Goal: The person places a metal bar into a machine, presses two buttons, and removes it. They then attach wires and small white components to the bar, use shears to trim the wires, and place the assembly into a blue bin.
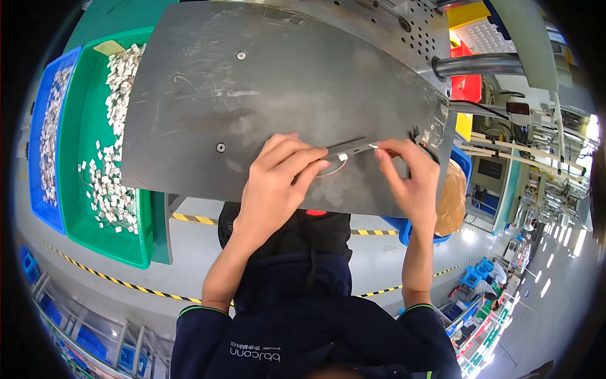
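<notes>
Over the grey metal tabletop, my two hands work at either end of a narrow, flat metal strip. My left hand is closed at its left end, thumb and forefinger pinching a thin light wire that curves below the strip. A small white connector sits against the strip's middle. My right hand is closed at the other end, its thumb and forefinger on a small white piece, probably another connector. Whether the strip is held or fixed to the table, I cannot tell.
Left of the table, a green bin and a blue bin hold many small white connectors. Dark cables lie by the table's right edge. Beyond it are a blue bin with brown paper and a metal post.
</notes>
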`<state>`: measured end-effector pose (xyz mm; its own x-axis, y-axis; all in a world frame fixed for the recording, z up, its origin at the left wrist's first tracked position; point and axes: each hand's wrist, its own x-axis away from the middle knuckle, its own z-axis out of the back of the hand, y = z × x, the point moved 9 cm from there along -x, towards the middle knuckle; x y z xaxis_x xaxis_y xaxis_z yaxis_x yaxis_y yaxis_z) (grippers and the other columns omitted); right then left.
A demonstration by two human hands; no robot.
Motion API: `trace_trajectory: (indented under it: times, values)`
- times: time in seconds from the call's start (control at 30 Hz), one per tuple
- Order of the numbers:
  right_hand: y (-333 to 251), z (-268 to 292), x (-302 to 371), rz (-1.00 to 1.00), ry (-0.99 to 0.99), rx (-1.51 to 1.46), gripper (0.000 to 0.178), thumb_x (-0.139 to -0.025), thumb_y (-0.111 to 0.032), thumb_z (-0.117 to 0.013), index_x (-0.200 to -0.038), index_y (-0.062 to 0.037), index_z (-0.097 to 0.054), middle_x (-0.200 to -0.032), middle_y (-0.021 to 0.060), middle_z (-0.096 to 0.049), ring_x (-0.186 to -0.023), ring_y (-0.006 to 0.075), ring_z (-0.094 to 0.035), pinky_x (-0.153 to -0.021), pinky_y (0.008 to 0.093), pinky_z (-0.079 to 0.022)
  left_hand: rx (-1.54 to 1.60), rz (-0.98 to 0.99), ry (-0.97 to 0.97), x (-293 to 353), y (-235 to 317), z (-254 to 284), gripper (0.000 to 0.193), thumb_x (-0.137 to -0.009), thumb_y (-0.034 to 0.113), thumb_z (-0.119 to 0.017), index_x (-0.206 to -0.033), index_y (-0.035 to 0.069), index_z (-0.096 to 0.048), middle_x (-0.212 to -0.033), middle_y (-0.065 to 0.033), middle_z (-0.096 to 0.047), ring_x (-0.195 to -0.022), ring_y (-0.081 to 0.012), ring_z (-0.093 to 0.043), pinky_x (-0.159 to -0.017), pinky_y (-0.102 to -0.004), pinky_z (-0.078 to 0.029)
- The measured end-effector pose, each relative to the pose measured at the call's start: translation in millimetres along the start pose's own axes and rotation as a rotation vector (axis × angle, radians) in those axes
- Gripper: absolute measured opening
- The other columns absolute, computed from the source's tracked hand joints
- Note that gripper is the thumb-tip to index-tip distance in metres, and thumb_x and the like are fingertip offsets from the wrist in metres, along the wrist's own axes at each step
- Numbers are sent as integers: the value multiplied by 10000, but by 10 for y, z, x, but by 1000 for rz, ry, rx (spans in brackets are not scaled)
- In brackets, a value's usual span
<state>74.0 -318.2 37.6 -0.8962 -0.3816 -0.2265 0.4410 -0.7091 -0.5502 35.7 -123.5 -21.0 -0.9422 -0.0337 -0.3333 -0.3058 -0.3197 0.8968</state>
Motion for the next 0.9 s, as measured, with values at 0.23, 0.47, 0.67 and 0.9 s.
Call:
trace_trajectory:
  times: [0.23, 0.47, 0.67, 0.9]
  values:
    - [-76, -139, 30, 239, 64, 121, 247, -786, 34, -815, -1002, -46, -722, -969, 67, -663, -874, 268, -631, -774, 391, -490, -11, 22, 1, -98, 20, 22, 172, -859, 82, -828, -1017, 19, -803, -896, -106, -743, -841, -287, -693, -965, -448, -572]
    - [23, -248, 53, 274, 91, 73, 261, -763, -4, -838, -994, -40, -721, -1006, 62, -678, -947, 281, -635, -828, 394, -479, -4, 32, -11, -75, -18, 10, 172, -863, 80, -824, -1024, 24, -802, -904, -110, -746, -861, -290, -699, -982, -452, -567]
    - [140, -267, 138, 44, 37, -148, 312, -707, -89, -920, -946, -46, -723, -1176, 110, -705, -1106, 307, -651, -943, 398, -503, -62, -49, 20, -24, 8, -8, 137, -846, 37, -810, -965, 23, -746, -953, -85, -722, -956, -312, -674, -926, -449, -574]
    - [39, -275, 197, 81, 112, 43, 189, -763, -38, -876, -921, -35, -771, -1176, 54, -757, -1103, 259, -679, -955, 375, -520, -342, -238, -29, -65, 230, -242, 158, -768, 70, -841, -853, 31, -713, -1069, -61, -732, -1030, -282, -687, -844, -427, -582]
